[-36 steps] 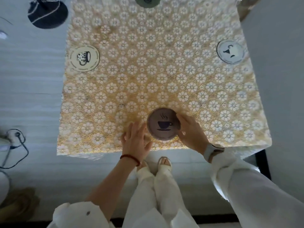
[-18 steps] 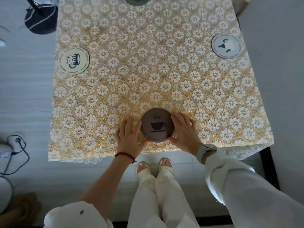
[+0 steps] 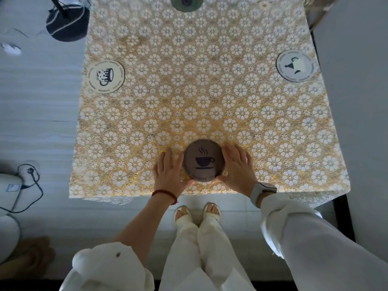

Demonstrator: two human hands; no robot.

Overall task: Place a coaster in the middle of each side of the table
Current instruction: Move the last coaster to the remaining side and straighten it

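A brown round coaster (image 3: pixel 203 160) with a steaming-cup print lies flat on the flowered tablecloth (image 3: pixel 199 101), near the middle of the table's near edge. My left hand (image 3: pixel 170 172) touches its left rim and my right hand (image 3: pixel 237 164) its right rim, fingers curved around it. A cream coaster (image 3: pixel 105 77) with a spotted mug sits at the left side, a pale grey coaster (image 3: pixel 297 66) at the right side, and a green coaster (image 3: pixel 186 2) lies at the far edge, partly cut off by the frame.
A dark round stand base (image 3: pixel 67 24) sits on the floor at the far left corner. A white device with a black cable (image 3: pixel 25 181) lies on the floor to the left. A grey wall (image 3: pixel 357 101) runs close along the right.
Both hands have closed in around the brown coaster's rim, from looser positions beside it. The coaster stays near the middle of the near edge; the view shifted slightly.
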